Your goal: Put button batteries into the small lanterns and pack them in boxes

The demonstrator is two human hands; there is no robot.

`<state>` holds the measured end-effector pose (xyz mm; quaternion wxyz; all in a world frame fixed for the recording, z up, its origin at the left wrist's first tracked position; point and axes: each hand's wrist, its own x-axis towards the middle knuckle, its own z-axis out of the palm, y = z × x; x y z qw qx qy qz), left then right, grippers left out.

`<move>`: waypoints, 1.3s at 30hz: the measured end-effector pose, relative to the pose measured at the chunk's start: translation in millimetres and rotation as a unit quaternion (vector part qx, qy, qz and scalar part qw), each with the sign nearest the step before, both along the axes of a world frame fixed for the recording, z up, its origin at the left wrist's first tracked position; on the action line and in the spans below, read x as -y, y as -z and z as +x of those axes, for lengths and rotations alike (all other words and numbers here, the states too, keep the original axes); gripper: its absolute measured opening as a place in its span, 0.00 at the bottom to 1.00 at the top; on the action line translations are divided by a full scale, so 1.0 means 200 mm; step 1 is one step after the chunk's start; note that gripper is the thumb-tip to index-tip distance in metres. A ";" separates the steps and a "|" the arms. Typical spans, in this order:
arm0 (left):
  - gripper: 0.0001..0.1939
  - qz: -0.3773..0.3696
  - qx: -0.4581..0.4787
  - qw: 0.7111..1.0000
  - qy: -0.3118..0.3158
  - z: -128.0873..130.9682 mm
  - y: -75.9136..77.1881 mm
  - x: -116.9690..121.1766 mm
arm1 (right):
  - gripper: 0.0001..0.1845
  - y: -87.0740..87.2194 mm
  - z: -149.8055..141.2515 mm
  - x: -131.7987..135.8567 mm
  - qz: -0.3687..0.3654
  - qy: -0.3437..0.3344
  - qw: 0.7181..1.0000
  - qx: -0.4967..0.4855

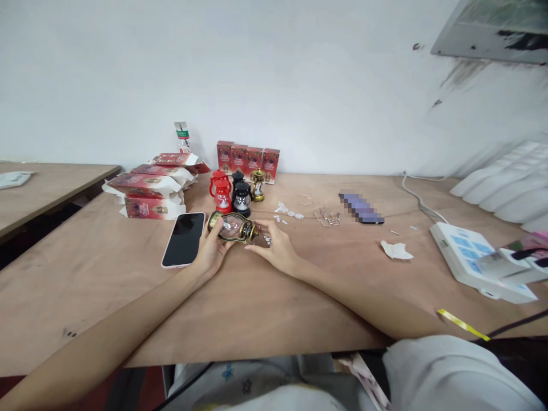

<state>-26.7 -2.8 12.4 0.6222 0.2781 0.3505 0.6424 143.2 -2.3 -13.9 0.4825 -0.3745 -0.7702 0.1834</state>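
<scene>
A small bronze-coloured lantern (pixel 233 227) with a clear globe lies sideways above the table, its base toward the left. My left hand (pixel 209 251) is closed around the base end, thumb on the globe. At the lantern's top end is my right hand (pixel 278 249), thumb and fingers apart; whether a fingertip touches the cap, I cannot tell. Just behind stand red lanterns (pixel 222 197), black lanterns (pixel 242 200) and another bronze lantern (pixel 258 186). Small white pieces (pixel 289 213) and bent wire handles (pixel 327 217) lie to the right of them.
A phone (pixel 184 240) lies by my left hand, near piled red boxes (pixel 148 197). More red boxes (pixel 253 162) stand against the wall. On the right are a second phone (pixel 362 208), a paper scrap (pixel 396 250) and a white power strip (pixel 462 251).
</scene>
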 end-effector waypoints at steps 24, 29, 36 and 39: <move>0.10 -0.014 0.025 0.999 0.041 -0.01 -0.06 0.00 | 0.20 -0.01 0.01 -0.02 -0.011 0.041 0.998 0.043; 0.08 -0.033 0.024 0.998 0.042 -0.01 -0.08 0.01 | 0.22 -0.02 0.00 -0.01 -0.032 0.029 0.999 0.017; 0.11 -0.051 0.052 0.997 0.017 -0.01 -0.10 0.03 | 0.22 -0.04 -0.02 0.01 -0.060 0.028 0.998 0.000; 0.11 -0.065 0.059 0.996 0.015 -0.01 -0.11 0.03 | 0.22 -0.04 -0.02 0.00 -0.070 0.028 0.997 -0.014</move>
